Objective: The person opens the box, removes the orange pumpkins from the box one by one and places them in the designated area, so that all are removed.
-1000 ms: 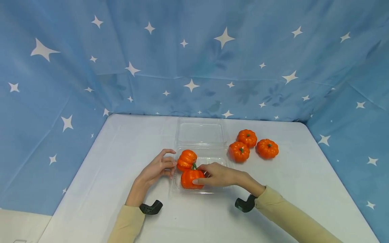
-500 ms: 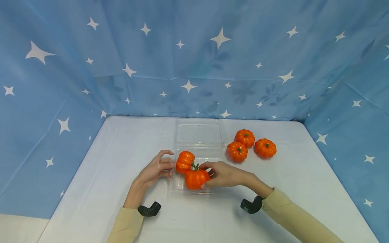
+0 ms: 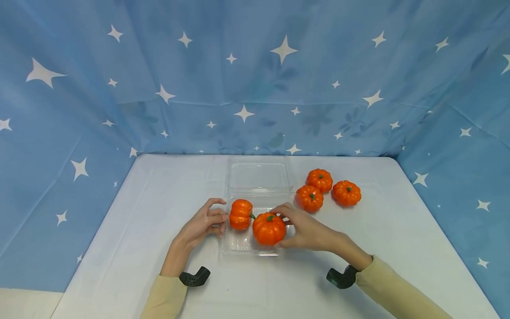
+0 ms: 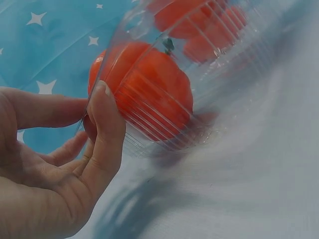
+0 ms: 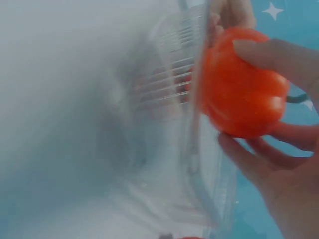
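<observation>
A clear plastic clamshell box point(image 3: 239, 243) stands unlatched on the table, its lid point(image 3: 259, 175) folded back. My left hand point(image 3: 202, 225) pinches the box's left rim between thumb and fingers, as the left wrist view shows. Inside, near that rim, a small orange toy pumpkin point(image 3: 241, 214) lies on its side, stem to the right; through the plastic it also appears as a pumpkin point(image 4: 149, 89) in the left wrist view. My right hand point(image 3: 304, 228) grips a second toy pumpkin point(image 3: 269, 229) from the right, stem up, over the box. In the right wrist view, thumb and fingers span this pumpkin point(image 5: 244, 89).
Right of the box, three more toy pumpkins sit close together: one at the back point(image 3: 319, 180), one nearest the box point(image 3: 309, 198) and one farther right point(image 3: 346, 193). A white cloth covers the table point(image 3: 159, 186). A blue star-patterned curtain point(image 3: 223, 88) hangs behind.
My right hand has moved right with its pumpkin, which has turned more upright and parted from the other pumpkin. That one now lies more sideways. The left hand stays at the rim.
</observation>
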The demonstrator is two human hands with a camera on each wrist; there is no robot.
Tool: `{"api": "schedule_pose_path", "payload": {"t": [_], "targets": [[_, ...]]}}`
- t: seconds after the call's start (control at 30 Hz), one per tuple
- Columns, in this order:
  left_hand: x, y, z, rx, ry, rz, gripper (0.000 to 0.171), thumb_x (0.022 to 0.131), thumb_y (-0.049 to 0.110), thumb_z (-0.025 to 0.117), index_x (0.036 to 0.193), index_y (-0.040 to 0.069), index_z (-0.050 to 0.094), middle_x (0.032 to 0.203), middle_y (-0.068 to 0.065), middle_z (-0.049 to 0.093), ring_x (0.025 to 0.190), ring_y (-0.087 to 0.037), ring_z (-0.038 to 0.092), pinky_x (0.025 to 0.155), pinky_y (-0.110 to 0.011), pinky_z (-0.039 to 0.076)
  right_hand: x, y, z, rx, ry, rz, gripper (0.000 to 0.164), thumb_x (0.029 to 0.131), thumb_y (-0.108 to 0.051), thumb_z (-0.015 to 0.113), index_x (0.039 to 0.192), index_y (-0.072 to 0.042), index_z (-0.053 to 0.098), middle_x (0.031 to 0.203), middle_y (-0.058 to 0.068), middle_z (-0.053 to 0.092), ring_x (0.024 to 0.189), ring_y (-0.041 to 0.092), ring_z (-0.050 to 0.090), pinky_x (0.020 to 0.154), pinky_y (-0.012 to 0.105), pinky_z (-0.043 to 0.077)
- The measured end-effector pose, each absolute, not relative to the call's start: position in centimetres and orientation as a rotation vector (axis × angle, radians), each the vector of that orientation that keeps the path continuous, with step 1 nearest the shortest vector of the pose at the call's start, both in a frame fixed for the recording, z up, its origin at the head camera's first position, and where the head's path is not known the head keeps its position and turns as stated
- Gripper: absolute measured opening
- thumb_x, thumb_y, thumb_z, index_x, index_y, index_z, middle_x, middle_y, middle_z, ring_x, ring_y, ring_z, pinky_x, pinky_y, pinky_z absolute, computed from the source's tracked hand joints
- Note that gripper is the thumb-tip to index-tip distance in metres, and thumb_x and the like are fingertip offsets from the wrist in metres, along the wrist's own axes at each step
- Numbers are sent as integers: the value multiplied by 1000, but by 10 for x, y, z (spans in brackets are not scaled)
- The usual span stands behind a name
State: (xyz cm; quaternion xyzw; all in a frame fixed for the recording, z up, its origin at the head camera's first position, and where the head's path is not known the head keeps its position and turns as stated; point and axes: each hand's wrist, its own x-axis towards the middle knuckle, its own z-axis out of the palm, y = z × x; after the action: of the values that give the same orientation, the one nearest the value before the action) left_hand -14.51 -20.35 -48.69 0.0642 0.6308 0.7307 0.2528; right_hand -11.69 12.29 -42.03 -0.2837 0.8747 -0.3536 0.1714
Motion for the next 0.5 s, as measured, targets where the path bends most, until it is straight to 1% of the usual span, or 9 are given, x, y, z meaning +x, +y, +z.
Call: {"api": "schedule_pose_path", "payload": {"t": [0.1, 0.2, 0.33, 0.5], "targets": [[-145, -203, -487, 170, 1712, 1989, 52, 101, 3, 57, 144, 2, 28, 85, -2, 59, 66, -15, 58, 61, -28, 55, -114, 126, -423, -902, 2582, -1005, 70, 79, -22, 90, 138, -10, 53, 136, 4, 54, 123, 24, 60, 98, 41, 57], [-146, -203, -487, 169, 1708, 1988, 52, 101, 3, 57, 144, 2, 28, 84, -2, 59, 66, -15, 58, 61, -28, 55, -111, 130, -425, -1018, 2652, -1019, 71, 77, -18, 92, 135, -7, 53, 134, 4, 53, 122, 22, 60, 97, 40, 58], [-146, -204, -488, 177, 1700, 1988, 54, 101, 3, 57, 145, 1, 26, 85, -2, 59, 66, -15, 58, 60, -28, 56, -107, 135, -425, -1149, 2758, -977, 75, 73, -17, 94, 134, -4, 52, 133, 5, 53, 120, 20, 60, 95, 37, 59], [-146, -204, -489, 179, 1696, 1988, 54, 101, 3, 56, 146, 2, 26, 87, -2, 59, 66, -14, 58, 61, -27, 56, -105, 148, -421, -1138, 2866, -897, 80, 72, -16, 95, 138, -4, 50, 136, 6, 51, 117, 21, 63, 95, 36, 59]]}}
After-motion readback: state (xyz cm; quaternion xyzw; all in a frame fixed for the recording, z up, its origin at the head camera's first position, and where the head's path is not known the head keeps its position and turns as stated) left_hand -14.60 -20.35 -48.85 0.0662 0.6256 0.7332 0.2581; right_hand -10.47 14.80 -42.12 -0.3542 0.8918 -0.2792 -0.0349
